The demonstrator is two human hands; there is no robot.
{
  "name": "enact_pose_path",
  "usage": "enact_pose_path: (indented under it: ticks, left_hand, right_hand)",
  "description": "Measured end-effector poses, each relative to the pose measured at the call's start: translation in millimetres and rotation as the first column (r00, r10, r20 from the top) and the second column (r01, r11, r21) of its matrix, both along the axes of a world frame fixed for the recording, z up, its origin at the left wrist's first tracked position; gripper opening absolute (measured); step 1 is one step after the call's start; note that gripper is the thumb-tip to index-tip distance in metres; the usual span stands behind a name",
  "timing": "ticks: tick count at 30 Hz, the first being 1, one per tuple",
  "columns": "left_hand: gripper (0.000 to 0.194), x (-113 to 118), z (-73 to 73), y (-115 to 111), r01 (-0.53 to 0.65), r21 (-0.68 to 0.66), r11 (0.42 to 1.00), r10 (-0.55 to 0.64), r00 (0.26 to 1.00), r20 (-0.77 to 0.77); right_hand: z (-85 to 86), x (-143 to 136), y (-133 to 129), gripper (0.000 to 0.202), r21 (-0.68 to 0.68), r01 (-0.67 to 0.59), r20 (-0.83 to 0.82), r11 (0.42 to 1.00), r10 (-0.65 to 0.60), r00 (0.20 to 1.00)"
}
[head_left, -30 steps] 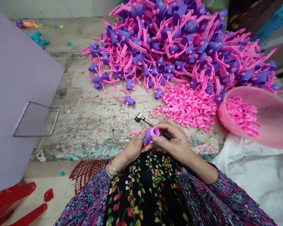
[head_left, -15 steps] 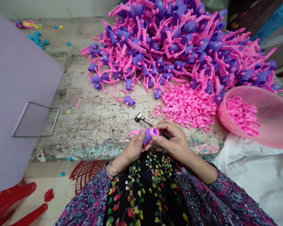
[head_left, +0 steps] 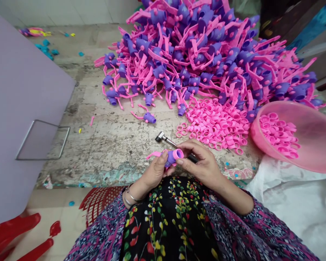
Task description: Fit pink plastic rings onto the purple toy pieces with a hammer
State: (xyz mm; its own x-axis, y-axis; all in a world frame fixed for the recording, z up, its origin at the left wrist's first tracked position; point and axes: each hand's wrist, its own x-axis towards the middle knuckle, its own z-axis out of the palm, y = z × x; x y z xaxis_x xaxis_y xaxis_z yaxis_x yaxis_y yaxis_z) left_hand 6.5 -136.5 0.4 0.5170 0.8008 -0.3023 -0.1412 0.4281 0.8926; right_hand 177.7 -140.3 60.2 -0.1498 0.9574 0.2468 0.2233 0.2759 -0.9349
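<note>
My left hand (head_left: 153,173) is closed around a purple plastic doll torso (head_left: 169,158) with pink arms, one of which sticks out to the left. A pink ring (head_left: 179,153) sits at the torso's right end, its opening facing right. Thumb and fingers of my right hand (head_left: 202,161) grip this ring. Just beyond the hands a small hammer (head_left: 161,136) lies on the worktop, its black handle partly hidden behind my right hand. One loose purple torso with pink arms (head_left: 149,117) rests farther back.
A large heap of purple-and-pink torsos (head_left: 195,54) covers the back. Before it lies a pile of pink rings (head_left: 218,123). At right stands a pink bowl (head_left: 315,141) holding more rings. A lilac panel (head_left: 24,108) with a wire handle (head_left: 40,158) borders the left.
The view has shifted slightly. Both hands stay at the torso and the ring, with almost no visible movement.
</note>
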Motion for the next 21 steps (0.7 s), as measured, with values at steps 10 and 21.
enact_pose_path:
  ticks: [10, 21]
  left_hand:
    - [0.065, -0.2, 1.7, 0.4, 0.031, 0.008, 0.999, -0.031, 0.999, 0.015]
    - [0.065, -2.2, 5.2, 0.9, 0.054, 0.071, 0.996, -0.052, 0.998, -0.032]
  right_hand:
    - [1.4, -2.2, 0.1, 0.017, 0.006, -0.016, -0.022, 1.0, 0.016, 1.0]
    - [0.9, 0.3, -0.2, 0.018, -0.019, -0.037, -0.03, 0.999, 0.036, 0.999]
